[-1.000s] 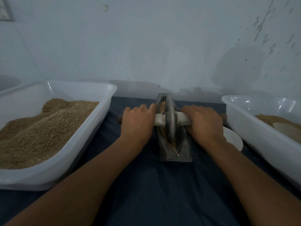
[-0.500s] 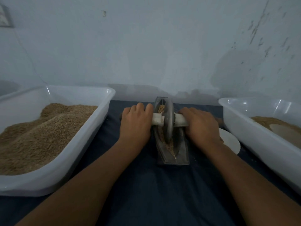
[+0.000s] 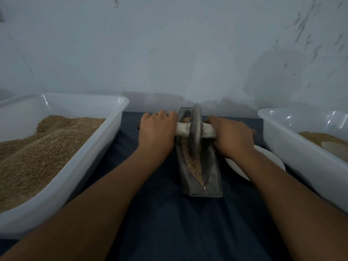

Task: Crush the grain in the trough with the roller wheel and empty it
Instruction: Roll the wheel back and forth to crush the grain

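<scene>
- While both hands clamp the axle, the left hand (image 3: pixel 157 131) curled round its left end and the right hand (image 3: pixel 232 137) round its right end, the roller wheel (image 3: pixel 195 129) stands upright in the far half of the trough (image 3: pixel 211 178).
- Crushed grain (image 3: pixel 194 164) lies along the groove toward the trough's near tip; a hard pull toward the near bench edge could push it over that tip onto the dark cloth (image 3: pixel 169 223).
- Uneven pressure between the hands could tilt the wheel and ride it up a trough wall.
- To the left, the grain tub (image 3: pixel 105 140) sits near the left knuckles; on the right, a white dish (image 3: pixel 267 157) lies just beside the trough, partly under the right wrist, and a second tub (image 3: pixel 282 140) stands beyond.
- Open room lies mainly toward the near edge.
</scene>
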A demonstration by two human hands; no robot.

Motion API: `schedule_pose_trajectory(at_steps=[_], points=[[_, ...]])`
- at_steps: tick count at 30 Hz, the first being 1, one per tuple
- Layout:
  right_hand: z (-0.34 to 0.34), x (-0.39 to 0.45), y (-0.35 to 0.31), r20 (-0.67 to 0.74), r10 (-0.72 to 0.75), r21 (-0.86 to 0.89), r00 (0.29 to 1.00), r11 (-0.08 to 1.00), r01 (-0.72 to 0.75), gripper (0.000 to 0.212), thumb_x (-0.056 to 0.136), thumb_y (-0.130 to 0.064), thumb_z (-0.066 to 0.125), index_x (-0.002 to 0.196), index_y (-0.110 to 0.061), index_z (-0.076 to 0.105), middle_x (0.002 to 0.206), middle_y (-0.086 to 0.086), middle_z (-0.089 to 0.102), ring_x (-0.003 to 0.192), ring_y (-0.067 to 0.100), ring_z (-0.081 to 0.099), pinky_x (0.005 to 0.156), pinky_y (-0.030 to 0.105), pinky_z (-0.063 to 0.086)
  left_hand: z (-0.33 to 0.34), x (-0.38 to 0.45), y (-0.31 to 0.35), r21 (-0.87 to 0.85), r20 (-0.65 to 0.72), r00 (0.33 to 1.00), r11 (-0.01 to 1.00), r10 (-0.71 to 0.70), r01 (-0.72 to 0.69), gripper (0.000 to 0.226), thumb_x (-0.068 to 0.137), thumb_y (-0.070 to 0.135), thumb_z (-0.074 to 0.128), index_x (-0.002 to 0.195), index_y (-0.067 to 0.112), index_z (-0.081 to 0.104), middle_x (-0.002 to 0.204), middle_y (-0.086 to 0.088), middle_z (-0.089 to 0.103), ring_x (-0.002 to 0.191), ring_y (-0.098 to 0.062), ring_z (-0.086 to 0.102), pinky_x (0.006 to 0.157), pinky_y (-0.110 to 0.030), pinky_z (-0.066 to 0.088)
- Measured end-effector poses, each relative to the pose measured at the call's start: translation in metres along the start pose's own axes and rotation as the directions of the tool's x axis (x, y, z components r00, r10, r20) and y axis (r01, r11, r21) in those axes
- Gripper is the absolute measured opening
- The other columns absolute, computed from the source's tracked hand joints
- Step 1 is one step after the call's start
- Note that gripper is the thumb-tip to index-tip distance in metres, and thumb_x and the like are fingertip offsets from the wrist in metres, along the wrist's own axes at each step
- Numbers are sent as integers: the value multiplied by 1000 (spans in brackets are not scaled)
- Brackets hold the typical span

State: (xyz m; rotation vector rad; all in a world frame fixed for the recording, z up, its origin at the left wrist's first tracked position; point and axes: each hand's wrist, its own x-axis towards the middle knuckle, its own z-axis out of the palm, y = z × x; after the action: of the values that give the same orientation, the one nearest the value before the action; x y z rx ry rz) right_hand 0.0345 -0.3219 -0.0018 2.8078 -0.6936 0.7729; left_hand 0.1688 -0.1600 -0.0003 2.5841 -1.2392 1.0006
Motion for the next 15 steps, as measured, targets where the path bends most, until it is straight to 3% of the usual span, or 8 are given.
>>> schedule_pose_trajectory(at_steps=[6, 15], points=[[5, 18, 1, 47, -29, -14, 998, 999, 29, 55, 84, -29, 69, 134, -37, 49, 112, -1, 67, 94, 27, 65, 69, 34, 39, 8, 11, -3, -1, 29, 1000, 1000, -2, 2, 26, 84, 15, 65, 103, 18, 48, 99, -5, 61, 86, -26, 62, 74, -35, 37], [7, 40, 1, 23, -60, -115, 998, 991, 62, 57, 84, -31, 69, 136, -40, 48, 115, -3, 66, 101, 27, 64, 70, 34, 32, 21, 19, -8, -51, -11, 1000, 998, -25, 25, 23, 83, 14, 63, 99, 18, 47, 93, -5, 61, 77, -26, 61, 66, -34, 33]])
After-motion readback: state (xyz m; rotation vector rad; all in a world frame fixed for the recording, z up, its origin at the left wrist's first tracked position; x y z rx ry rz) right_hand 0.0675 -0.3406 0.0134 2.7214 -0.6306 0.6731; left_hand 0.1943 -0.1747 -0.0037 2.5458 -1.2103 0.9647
